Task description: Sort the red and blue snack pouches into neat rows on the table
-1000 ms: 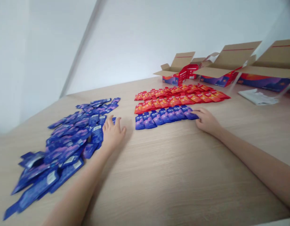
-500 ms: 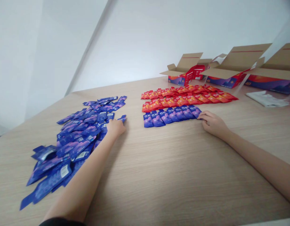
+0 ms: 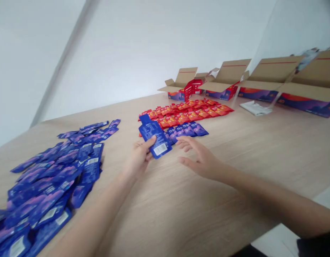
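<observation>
Left hand (image 3: 140, 157) grip closed on one blue packet (image 3: 159, 135), thumb on top, barcode side facing up, neck pointing away; packet is held in front of the left end of the blue-purple row (image 3: 190, 129) and hides part of it. Right hand (image 3: 201, 160) grip is empty, thumb and fingers apart, facing the packet; fingertips near the row, can't tell if touching. Step in hand looks like bringing a single packet over to the right hand; next move seems to call for right fingers closing on its free edge, plus a flip if it's to show its printed front like the row. Vs half a second ago: left hand was down at the loose pile's edge, now it's away from it with the packet; right hand was at the row's right end, now off it and opened; camera view shifted too. Farther out: red packets (image 3: 193, 115) in rows just behind, loose blue pile (image 3: 52, 178) to the left on the tabletop (image 3: 143, 221), open cartons (image 3: 178, 95) and white folded item (image 3: 256, 107) beyond.
</observation>
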Tool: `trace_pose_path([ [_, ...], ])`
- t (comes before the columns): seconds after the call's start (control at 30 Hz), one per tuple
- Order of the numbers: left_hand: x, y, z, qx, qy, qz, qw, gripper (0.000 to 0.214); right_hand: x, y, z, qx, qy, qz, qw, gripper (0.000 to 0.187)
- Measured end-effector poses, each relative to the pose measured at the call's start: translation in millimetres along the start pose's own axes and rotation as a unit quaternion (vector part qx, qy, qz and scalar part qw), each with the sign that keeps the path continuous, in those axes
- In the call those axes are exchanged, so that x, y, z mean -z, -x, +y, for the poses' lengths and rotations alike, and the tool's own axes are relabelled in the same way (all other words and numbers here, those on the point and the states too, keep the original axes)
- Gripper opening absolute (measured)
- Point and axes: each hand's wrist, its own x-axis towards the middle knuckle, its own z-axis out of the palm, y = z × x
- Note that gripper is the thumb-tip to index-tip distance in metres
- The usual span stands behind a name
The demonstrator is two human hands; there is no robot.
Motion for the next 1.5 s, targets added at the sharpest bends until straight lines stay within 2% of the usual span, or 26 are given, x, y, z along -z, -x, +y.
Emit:
trace_pose_path([
  [0.03,-18.3,3,-3,0.026,0.093,-0.032,0.995,0.034,0,-1,-7,-0.019,-0.022,0.013,0.999,0.054],
  [0.1,-48.5,5,-10,0.064,0.173,-0.075,0.98,0.033,4,-3,-11,-0.064,-0.088,0.06,0.992,0.06],
  [0.2,-79.7,0,-20,0.093,0.194,-0.116,0.97,0.027,21,-4,-3,-0.148,-0.194,0.129,0.961,0.061],
  [0.27,-94.8,-5,-27,0.103,0.195,-0.129,0.967,0.032,35,-2,7,-0.19,-0.221,0.131,0.948,0.054],
  [0.37,-111.9,-12,-37,0.118,0.177,-0.167,0.963,0.033,55,6,24,-0.224,-0.214,0.117,0.944,0.035],
  [0.4,-115.7,-14,-40,0.127,0.169,-0.186,0.96,0.03,62,8,31,-0.23,-0.189,0.129,0.946,0.03],
  [0.47,-118.7,-19,-47,0.153,0.147,-0.211,0.954,0.028,77,13,49,-0.233,-0.076,0.184,0.952,0.023],
  [0.53,-115.2,-23,-54,0.182,0.117,-0.211,0.953,0.028,94,16,75,-0.209,0.089,0.25,0.941,0.02],
  [0.6,-105.6,-25,-61,0.199,0.073,-0.213,0.954,0.026,109,18,105,-0.152,0.214,0.278,0.924,0.021],
  [0.67,-91.9,-25,-68,0.204,0.039,-0.233,0.95,0.02,120,19,137,-0.082,0.271,0.245,0.927,0.026],
  [0.8,-64.2,-20,-79,0.221,0.023,-0.287,0.932,0.016,126,22,183,0.008,0.332,0.102,0.938,0.047],
  [0.9,-52.0,-17,-83,0.234,0.049,-0.278,0.93,0.017,123,23,198,0.028,0.375,0.042,0.926,0.054],
  [1.03,-50.0,-18,-83,0.245,0.075,-0.266,0.929,0.014,117,24,205,0.025,0.419,-0.001,0.908,0.054],
  [1.13,-52.0,-20,-85,0.239,0.06,-0.271,0.931,0.012,113,23,207,0.0,0.439,-0.037,0.898,0.054],
  [1.23,-49.2,-15,-84,0.219,0.008,-0.279,0.935,0.012,110,21,208,-0.024,0.431,-0.072,0.899,0.051],
  [1.3,-42.4,-6,-76,0.182,-0.074,-0.298,0.934,0.016,109,22,209,-0.029,0.407,-0.086,0.909,0.049],
  [1.37,-29.3,5,-63,0.096,-0.197,-0.311,0.925,0.021,109,26,210,-0.029,0.376,-0.086,0.922,0.048],
  [1.4,-19.3,11,-54,0.038,-0.268,-0.299,0.915,0.023,109,28,211,-0.031,0.365,-0.079,0.927,0.049],
  [1.43,-6.1,17,-45,-0.021,-0.341,-0.269,0.901,0.025,110,31,213,-0.034,0.362,-0.072,0.929,0.049],
  [1.5,32.0,29,-28,-0.116,-0.492,-0.149,0.85,0.03,113,37,216,-0.044,0.376,-0.053,0.924,0.05],
])
